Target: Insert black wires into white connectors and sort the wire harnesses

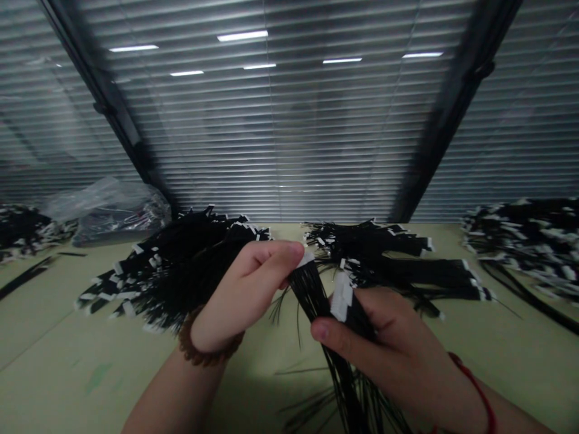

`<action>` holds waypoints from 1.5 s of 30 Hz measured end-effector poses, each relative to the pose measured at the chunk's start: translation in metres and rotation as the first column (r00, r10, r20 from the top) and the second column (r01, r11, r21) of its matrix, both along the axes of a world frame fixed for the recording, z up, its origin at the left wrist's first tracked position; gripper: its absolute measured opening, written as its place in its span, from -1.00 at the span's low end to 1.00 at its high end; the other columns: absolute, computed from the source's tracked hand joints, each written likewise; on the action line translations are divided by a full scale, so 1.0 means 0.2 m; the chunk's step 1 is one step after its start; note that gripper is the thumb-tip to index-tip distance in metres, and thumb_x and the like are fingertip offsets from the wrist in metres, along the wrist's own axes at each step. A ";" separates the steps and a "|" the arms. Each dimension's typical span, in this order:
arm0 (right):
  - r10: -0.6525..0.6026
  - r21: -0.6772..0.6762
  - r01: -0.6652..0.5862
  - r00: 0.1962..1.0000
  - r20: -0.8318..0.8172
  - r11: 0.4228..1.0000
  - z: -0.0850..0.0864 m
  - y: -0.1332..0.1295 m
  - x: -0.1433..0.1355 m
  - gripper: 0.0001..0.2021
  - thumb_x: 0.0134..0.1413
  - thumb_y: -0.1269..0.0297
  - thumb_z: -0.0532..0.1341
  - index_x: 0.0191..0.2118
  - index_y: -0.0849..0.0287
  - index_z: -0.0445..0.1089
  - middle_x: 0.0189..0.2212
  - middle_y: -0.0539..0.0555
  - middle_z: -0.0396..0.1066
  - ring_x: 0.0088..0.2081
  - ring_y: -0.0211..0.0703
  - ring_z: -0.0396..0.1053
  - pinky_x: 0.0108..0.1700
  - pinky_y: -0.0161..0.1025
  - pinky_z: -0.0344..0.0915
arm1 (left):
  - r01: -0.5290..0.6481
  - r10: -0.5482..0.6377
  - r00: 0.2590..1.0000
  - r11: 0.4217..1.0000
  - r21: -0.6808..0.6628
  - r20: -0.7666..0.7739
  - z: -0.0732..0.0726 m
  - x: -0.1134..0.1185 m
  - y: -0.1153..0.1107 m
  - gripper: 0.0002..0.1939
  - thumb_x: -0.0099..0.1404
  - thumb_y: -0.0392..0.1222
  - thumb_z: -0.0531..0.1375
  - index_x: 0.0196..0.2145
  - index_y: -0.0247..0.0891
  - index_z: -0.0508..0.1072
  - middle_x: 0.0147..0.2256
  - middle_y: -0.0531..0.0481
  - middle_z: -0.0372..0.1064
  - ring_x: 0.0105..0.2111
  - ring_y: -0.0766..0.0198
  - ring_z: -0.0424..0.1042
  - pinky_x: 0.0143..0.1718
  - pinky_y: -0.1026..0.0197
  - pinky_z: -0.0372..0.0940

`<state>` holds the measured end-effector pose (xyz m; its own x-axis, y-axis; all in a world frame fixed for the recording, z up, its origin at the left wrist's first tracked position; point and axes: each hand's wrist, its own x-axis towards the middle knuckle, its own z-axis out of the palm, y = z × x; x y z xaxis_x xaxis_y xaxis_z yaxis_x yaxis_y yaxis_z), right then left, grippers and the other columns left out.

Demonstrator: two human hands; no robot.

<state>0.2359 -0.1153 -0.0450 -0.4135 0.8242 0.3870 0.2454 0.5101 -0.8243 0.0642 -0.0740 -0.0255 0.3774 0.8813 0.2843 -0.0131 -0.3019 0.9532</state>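
Between finger and thumb, my left hand pinches the white connector end of a flat black wire harness. Its black wires run down and right, passing under the thumb of my right hand. That hand is closed around a bundle of black wire harnesses, whose white connectors are stacked together and face up. Loose wire ends hang below both hands, over the table. A beaded bracelet is on the left wrist and a red cord on the right.
Black harnesses with white connectors lie in a left pile, a middle-right pile and a far-right pile on the pale green table. A clear plastic bag sits at the back left. Behind are windows with blinds.
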 end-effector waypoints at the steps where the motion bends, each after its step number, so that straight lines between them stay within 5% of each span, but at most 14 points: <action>1: -0.005 0.002 0.005 1.000 0.002 1.000 0.00 0.00 0.00 -0.64 0.15 0.20 0.17 -0.60 0.20 0.12 -0.66 -0.10 0.00 -0.59 -0.41 -0.07 -0.59 -0.40 -0.08 | 0.019 -0.019 1.000 0.999 -0.030 0.004 0.00 0.00 0.00 -0.57 0.31 0.00 0.08 -0.63 -0.28 0.20 -0.63 0.13 -0.01 -0.59 0.40 -0.04 -0.56 0.28 -0.05; 6: 0.038 -0.010 -0.038 0.998 -0.046 0.999 0.01 -0.02 -0.01 -0.69 0.13 0.26 0.21 -0.57 0.20 0.18 -0.65 -0.11 0.04 -0.58 -0.41 -0.04 -0.57 -0.41 -0.05 | 0.267 -0.230 0.958 0.932 -0.243 0.171 0.01 0.03 0.01 -0.52 0.29 0.01 0.09 -0.68 -0.26 0.09 -0.70 0.18 -0.09 -0.68 0.48 -0.13 -0.66 0.34 -0.18; 10: 0.093 -0.105 -0.103 0.991 -0.098 0.989 0.03 -0.04 0.00 -0.71 0.13 0.25 0.21 -0.56 0.19 0.21 -0.65 -0.11 0.02 -0.58 -0.41 -0.06 -0.57 -0.40 -0.06 | 0.343 -0.260 0.928 0.876 -0.339 0.267 0.01 0.03 0.00 -0.52 0.27 0.00 0.14 -0.68 -0.27 0.10 -0.73 0.21 -0.12 -0.73 0.51 -0.18 -0.71 0.38 -0.22; 13: 0.154 -0.268 -0.202 0.970 -0.190 0.942 0.03 -0.02 0.02 -0.66 0.12 0.11 0.21 -0.55 0.21 0.24 -0.62 -0.07 0.10 -0.55 -0.38 0.03 -0.52 -0.39 0.00 | 0.263 -0.235 0.959 0.945 -0.192 0.159 0.01 0.01 -0.01 -0.49 0.29 0.16 0.09 -0.60 -0.31 0.31 -0.68 0.14 0.03 -0.68 0.45 -0.01 -0.67 0.36 -0.04; 15: 0.214 -0.377 -0.334 0.921 -0.327 0.864 0.01 0.01 0.04 -0.60 0.09 0.01 0.23 -0.56 0.22 0.26 -0.62 -0.04 0.14 -0.54 -0.36 0.07 -0.49 -0.37 0.03 | 0.196 -0.198 0.978 0.980 0.032 0.062 0.02 -0.01 -0.02 -0.47 0.28 0.25 0.05 -0.34 -0.33 0.47 -0.48 -0.02 0.29 -0.51 0.33 0.24 -0.50 0.30 0.19; 17: 0.252 -0.442 -0.460 0.856 -0.451 0.770 -0.02 0.04 0.04 -0.58 0.06 -0.04 0.24 -0.55 0.24 0.27 -0.65 -0.06 0.13 -0.59 -0.40 0.02 -0.52 -0.38 -0.03 | 0.154 -0.159 0.987 0.954 0.259 -0.004 0.03 -0.02 -0.02 -0.48 0.30 0.23 0.04 -0.15 -0.29 0.47 -0.25 -0.13 0.37 -0.29 0.20 0.35 -0.29 0.23 0.27; 19: 0.275 -0.465 -0.519 0.824 -0.495 0.717 -0.03 0.06 0.04 -0.55 0.07 -0.08 0.22 -0.54 0.24 0.27 -0.66 -0.08 0.12 -0.64 -0.45 -0.10 -0.58 -0.40 -0.14 | 0.102 -0.081 0.994 0.919 0.380 -0.071 0.04 -0.03 -0.02 -0.56 0.33 0.15 0.05 -0.25 -0.29 0.49 -0.31 -0.10 0.39 -0.32 0.22 0.36 -0.30 0.25 0.26; 23: 0.248 -0.396 -0.361 0.919 -0.308 0.845 -0.02 0.06 0.01 -0.52 0.08 -0.15 0.17 -0.46 0.27 0.36 -0.63 -0.07 0.10 -0.61 -0.42 -0.07 -0.58 -0.39 -0.15 | -0.029 0.096 0.971 0.955 0.294 -0.217 0.05 -0.04 -0.01 -0.49 0.36 0.09 0.03 -0.63 -0.28 0.29 -0.67 0.10 0.12 -0.65 0.40 0.08 -0.62 0.32 0.02; 29: 0.189 -0.346 -0.194 0.981 -0.049 0.918 0.01 0.01 0.01 -0.62 0.17 0.04 0.11 -0.52 0.23 0.34 -0.66 -0.07 0.09 -0.60 -0.39 0.02 -0.58 -0.39 -0.05 | 0.144 -0.150 0.934 0.989 -0.043 -0.323 0.04 -0.08 0.05 -0.41 0.33 0.16 0.02 -0.72 -0.27 0.23 -0.76 0.11 0.05 -0.73 0.45 -0.02 -0.71 0.32 -0.11; 33: 0.183 -0.310 -0.186 0.982 -0.039 0.932 0.01 -0.01 0.01 -0.68 0.16 0.14 0.11 -0.52 0.22 0.34 -0.67 -0.07 0.09 -0.61 -0.39 0.04 -0.59 -0.40 -0.02 | 0.299 -0.322 0.941 0.934 -0.195 -0.099 0.00 -0.05 0.09 -0.39 0.21 0.29 0.10 -0.72 -0.27 0.19 -0.77 0.17 -0.06 -0.74 0.48 -0.11 -0.72 0.33 -0.22; 38: 0.198 -0.247 -0.208 0.978 -0.063 0.946 0.00 -0.01 0.01 -0.73 0.17 0.22 0.11 -0.49 0.22 0.36 -0.63 -0.05 0.17 -0.57 -0.38 0.10 -0.55 -0.41 0.03 | 0.531 -0.478 0.848 0.772 -0.351 0.232 -0.06 0.03 0.12 -0.42 0.17 0.25 0.18 -0.70 -0.27 0.17 -0.81 0.20 -0.11 -0.79 0.52 -0.16 -0.74 0.36 -0.27; 45: 0.224 -0.232 -0.239 0.971 -0.089 0.943 0.01 -0.01 0.01 -0.73 0.18 0.23 0.11 -0.50 0.23 0.34 -0.65 -0.08 0.14 -0.59 -0.41 0.07 -0.57 -0.42 0.00 | 0.570 -0.493 0.821 0.723 -0.391 0.286 -0.07 0.03 0.11 -0.41 0.18 0.22 0.19 -0.73 -0.26 0.14 -0.80 0.20 -0.15 -0.80 0.52 -0.15 -0.76 0.37 -0.26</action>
